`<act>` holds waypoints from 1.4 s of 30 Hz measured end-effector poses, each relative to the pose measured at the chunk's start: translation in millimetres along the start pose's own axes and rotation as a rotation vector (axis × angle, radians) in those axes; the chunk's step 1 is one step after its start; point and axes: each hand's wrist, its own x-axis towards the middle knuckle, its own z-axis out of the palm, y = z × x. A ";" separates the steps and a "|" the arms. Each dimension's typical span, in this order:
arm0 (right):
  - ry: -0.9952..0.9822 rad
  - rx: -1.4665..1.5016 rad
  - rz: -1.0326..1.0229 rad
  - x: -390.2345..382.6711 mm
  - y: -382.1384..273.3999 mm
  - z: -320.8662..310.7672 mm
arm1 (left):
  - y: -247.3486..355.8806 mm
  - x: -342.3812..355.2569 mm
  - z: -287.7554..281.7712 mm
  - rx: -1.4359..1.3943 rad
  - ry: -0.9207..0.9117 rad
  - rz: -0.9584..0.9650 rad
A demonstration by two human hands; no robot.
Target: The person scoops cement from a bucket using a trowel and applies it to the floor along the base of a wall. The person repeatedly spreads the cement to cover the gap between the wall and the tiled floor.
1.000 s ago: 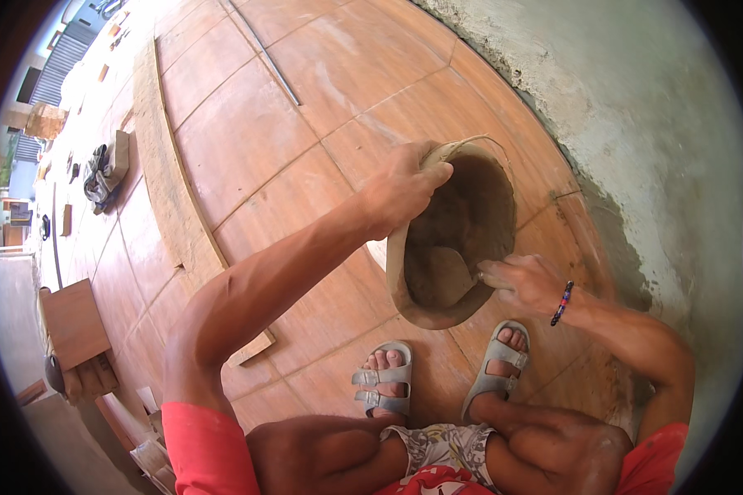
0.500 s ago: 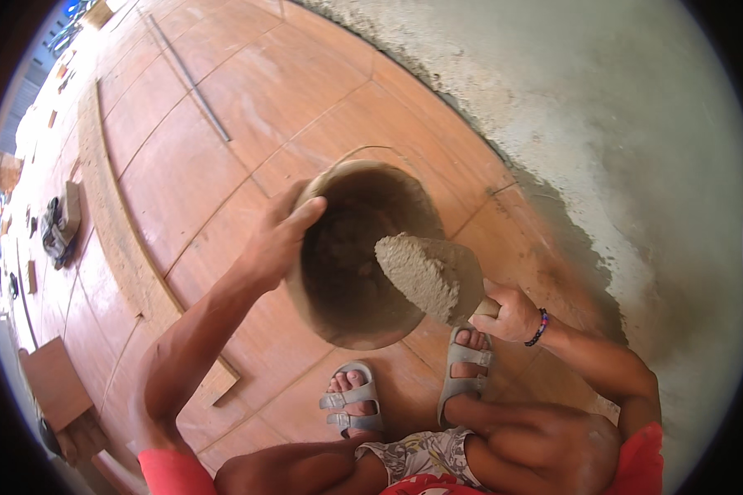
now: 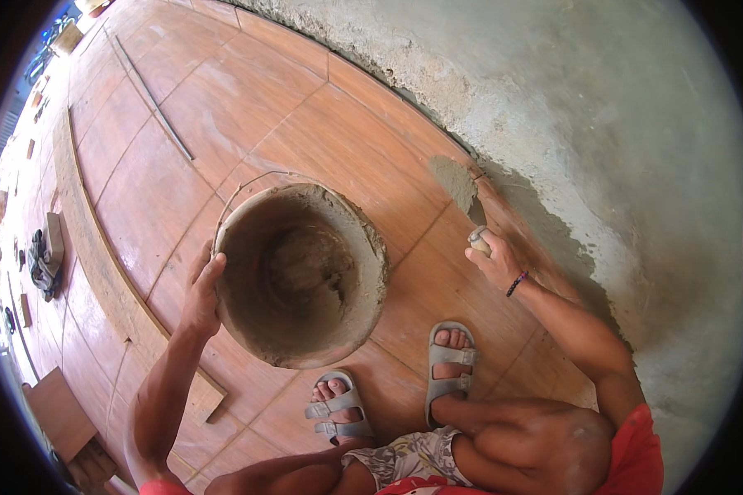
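Note:
A mortar-caked bucket point(image 3: 373, 256) stands out in front of me, its opening turned toward me, with wet grey mortar point(image 3: 305, 257) at the bottom. My left hand point(image 3: 203, 290) is closed on the left side of its rim, thumb over the edge. To the right of the bucket, my right hand point(image 3: 499, 262) is wrapped round the handle of a trowel point(image 3: 477, 213). Mortar point(image 3: 452, 181) covers most of the trowel's blade, which is beside the tile skirting point(image 3: 371, 81) at the foot of the wall. Whether blade and skirting touch, I cannot tell.
Wood-look tiles cover the floor point(image 3: 264, 140). A rough cement wall point(image 3: 586, 124) rises at the right. A long wooden board point(image 3: 107, 247) lies at the left, near a thin metal rod point(image 3: 153, 99) and a loose tile point(image 3: 60, 412). My sandalled feet point(image 3: 338, 404) are close below the bucket.
My right hand has carried the mortar-laden trowel from over the bucket up and right to the skirting. The bucket, still held by my left hand, sits further left in view.

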 end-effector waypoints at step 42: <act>0.166 -0.265 0.020 -17.3 -46.4 -51.5 | 7.2 -5.8 8.3 0.058 0.092 -0.037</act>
